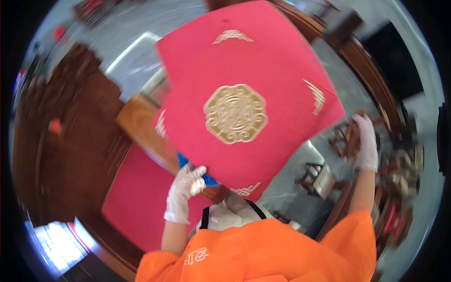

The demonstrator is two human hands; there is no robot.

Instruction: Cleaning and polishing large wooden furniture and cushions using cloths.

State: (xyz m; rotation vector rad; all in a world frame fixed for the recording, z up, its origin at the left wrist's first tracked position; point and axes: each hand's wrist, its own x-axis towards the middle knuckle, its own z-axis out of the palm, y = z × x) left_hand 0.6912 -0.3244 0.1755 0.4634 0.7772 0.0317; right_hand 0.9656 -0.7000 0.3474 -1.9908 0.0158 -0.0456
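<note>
A large red seat cushion point(275, 67) fills the middle, tilted up before me. It bears a gold octagonal emblem point(236, 113) and pale gold corner patterns. My left hand point(185, 187), in a thin white glove, closes on its near left edge. Bright blue material point(212, 180), seemingly cloth, shows between this hand and the cushion; how much lies underneath is hidden. My right hand point(364, 139), gloved too, is held out to the right, apart from the cushion. Blur conceals how its fingers are set.
On the left stands a carved dark wooden seat point(70, 141) with another red cushion point(144, 197) on it and a lighter wooden armrest point(139, 123). Small wooden stools point(319, 179) stand on the grey floor point(282, 197) at right. A long wooden piece point(366, 70) runs along the upper right.
</note>
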